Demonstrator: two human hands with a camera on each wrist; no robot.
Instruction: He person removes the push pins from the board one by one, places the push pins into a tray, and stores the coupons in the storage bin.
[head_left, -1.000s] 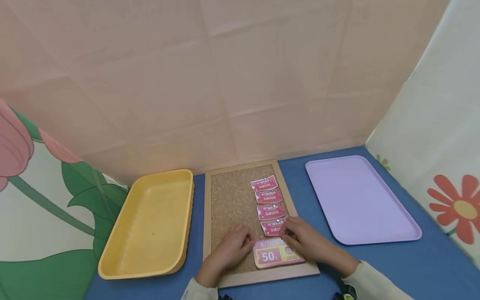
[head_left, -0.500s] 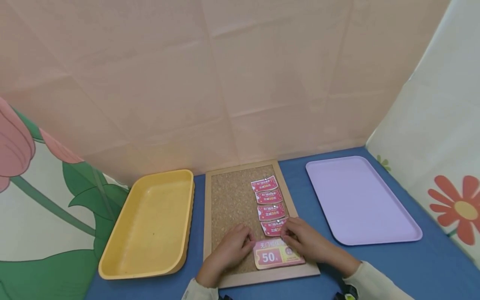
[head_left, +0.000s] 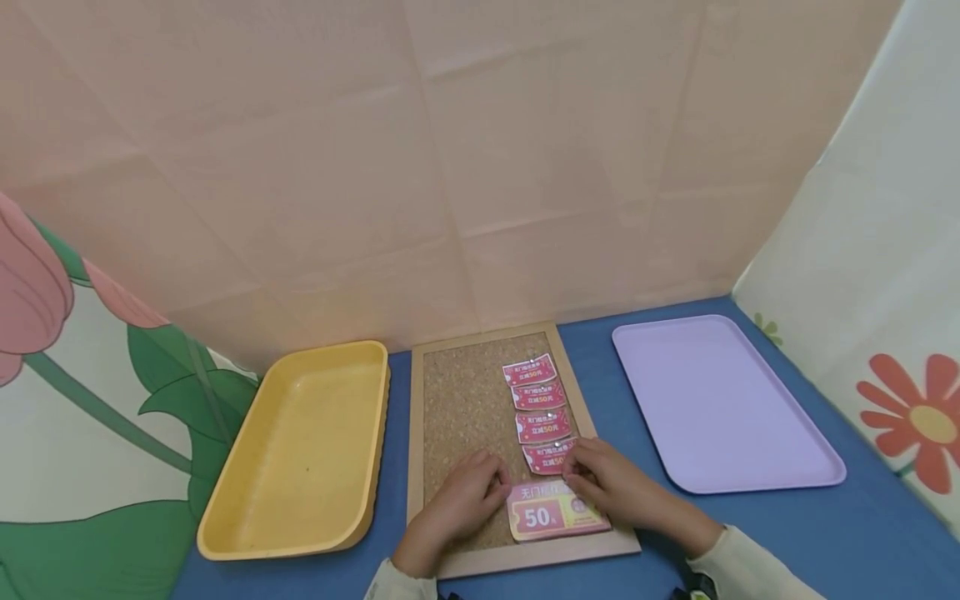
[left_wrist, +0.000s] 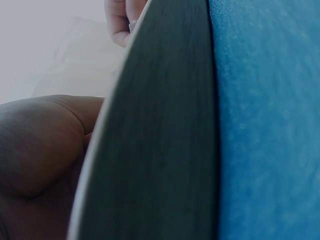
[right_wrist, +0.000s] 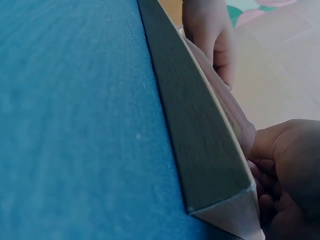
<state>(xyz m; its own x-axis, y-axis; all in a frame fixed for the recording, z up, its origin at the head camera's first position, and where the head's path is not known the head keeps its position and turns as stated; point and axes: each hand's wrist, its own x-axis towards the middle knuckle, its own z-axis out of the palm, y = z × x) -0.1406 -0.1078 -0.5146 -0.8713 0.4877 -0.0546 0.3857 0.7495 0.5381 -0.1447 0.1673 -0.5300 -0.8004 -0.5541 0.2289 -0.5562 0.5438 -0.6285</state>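
Note:
A framed cork board point(head_left: 461, 408) lies on the blue table, with several small pink-red coupons point(head_left: 542, 426) in a column on its right half. Small shiny pin heads show at their top edges. Below them rests a larger pink and yellow coupon stack point(head_left: 540, 517) marked 50. My left hand point(head_left: 467, 490), fingers loosely curled, rests on the board at the stack's left edge. Over the stack's upper right corner lies my right hand point(head_left: 611, 479), also loosely curled, covering part of the lowest small coupon. In the left wrist view a tiny grey bit shows beside its fingertips; what it is stays unclear.
A deep yellow tray point(head_left: 378, 417) stands left of the board. A flat lilac tray point(head_left: 720, 400) lies to its right on the blue tablecloth point(head_left: 742, 542). A beige cloth wall rises behind, and flower-printed sheets flank both sides.

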